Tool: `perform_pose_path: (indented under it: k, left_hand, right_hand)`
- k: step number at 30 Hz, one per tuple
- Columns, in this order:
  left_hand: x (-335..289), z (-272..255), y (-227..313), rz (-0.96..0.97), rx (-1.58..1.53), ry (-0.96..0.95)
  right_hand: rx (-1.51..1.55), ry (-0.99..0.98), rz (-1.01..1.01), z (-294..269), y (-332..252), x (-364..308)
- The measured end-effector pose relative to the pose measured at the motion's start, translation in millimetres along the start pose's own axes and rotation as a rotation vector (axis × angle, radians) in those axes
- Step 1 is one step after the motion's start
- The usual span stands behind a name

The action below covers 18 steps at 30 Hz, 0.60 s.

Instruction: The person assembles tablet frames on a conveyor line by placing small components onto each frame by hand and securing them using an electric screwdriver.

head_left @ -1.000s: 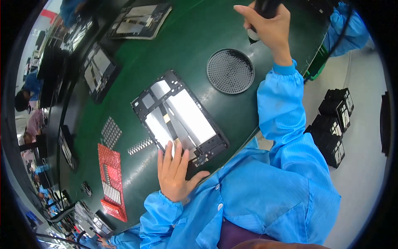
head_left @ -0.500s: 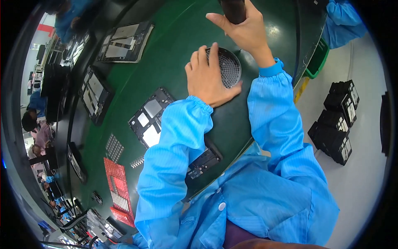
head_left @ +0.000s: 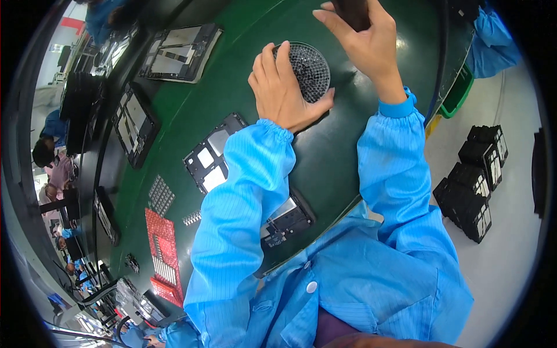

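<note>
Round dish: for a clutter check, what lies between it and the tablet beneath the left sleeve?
In the head view, the left hand, its blue sleeve and green tabletop show between dish and tablet.

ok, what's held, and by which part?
Right hand: dark tool, gripped around its body. Left hand: round gridded tray, gripped at its rim.

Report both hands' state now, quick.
Left hand: fingers and thumb spread, gripping the round tray at its edge.
Right hand: closed around a dark handheld tool.
</note>
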<state>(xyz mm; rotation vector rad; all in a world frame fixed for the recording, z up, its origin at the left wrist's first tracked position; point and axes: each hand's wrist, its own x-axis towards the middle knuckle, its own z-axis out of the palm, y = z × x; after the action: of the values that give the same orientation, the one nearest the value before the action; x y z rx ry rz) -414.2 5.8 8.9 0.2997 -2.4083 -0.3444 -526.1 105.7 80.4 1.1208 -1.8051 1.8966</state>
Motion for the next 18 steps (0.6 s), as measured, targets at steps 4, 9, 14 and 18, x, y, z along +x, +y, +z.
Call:
perform_pose_path:
  k: [4, 9, 14, 18]
  left_hand:
    - [-9, -9, 4, 0.045, -0.029, -0.063]
    - [8, 7, -6, 0.004, 0.007, 0.04]
    - [13, 10, -8, -0.066, 0.055, -0.101]
    - [14, 8, -1, -0.174, 0.187, -0.182]
  right_hand:
    - [0.176, 0.047, 0.158, -2, 4, -3]
    - [0.006, 0.047, 0.073, -2, 13, -4]
    - [0.08, -0.05, 0.172, 2, 7, -4]
    - [0.251, -0.078, 0.177, 10, 6, -7]
